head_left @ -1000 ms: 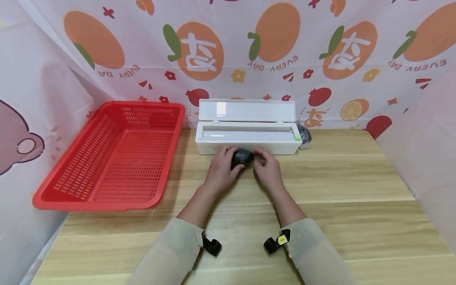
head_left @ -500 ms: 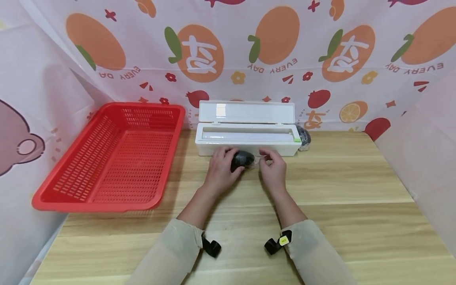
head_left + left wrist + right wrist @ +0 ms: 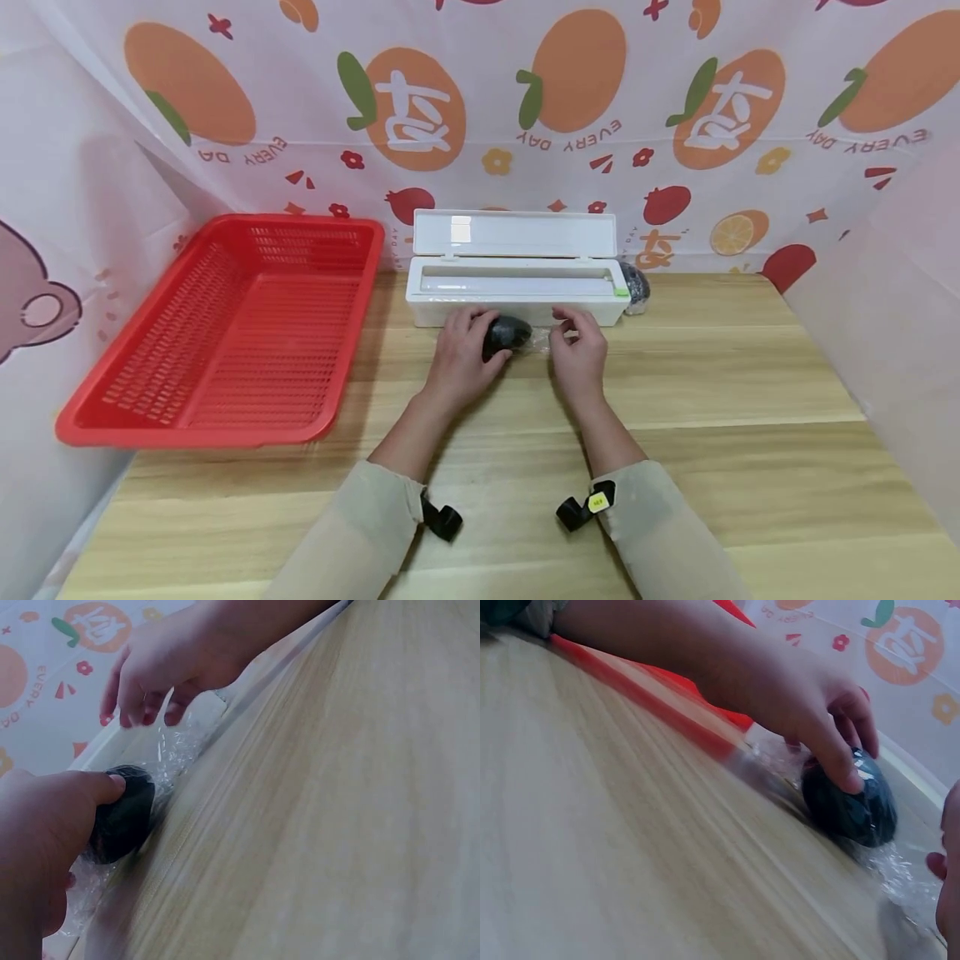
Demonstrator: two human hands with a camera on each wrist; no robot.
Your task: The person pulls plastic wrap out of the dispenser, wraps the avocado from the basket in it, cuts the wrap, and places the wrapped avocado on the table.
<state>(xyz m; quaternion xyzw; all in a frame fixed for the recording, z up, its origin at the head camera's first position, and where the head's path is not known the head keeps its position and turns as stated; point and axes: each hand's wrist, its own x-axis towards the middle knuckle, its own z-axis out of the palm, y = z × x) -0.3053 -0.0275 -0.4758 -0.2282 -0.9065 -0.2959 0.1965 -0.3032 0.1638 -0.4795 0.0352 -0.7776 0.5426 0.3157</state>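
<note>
In the head view my left hand (image 3: pixel 459 354) holds a dark, rounded, egg-shaped object (image 3: pixel 507 333) on the table, with its thumb on the near side. Crinkled cling film (image 3: pixel 900 874) covers this object and spreads out at both ends of it. To the right, my right hand (image 3: pixel 581 354) has its fingers bent over the loose end of the film. A thin strand of film (image 3: pixel 163 746) rises to those fingertips in the left wrist view. Directly behind both hands stands a white cling film dispenser (image 3: pixel 517 313), lid up, a roll visible inside.
A red perforated plastic basket (image 3: pixel 345 367) stands at the left of the wooden table (image 3: pixel 720 375). Another dark object wrapped in film (image 3: pixel 637 289) sits against the dispenser's right end. A fruit-print cloth (image 3: pixel 495 100) hangs behind the table.
My right hand has moved slightly right, away from the dark object, drawing out film between them. My left hand keeps its hold. The head view has shifted a little.
</note>
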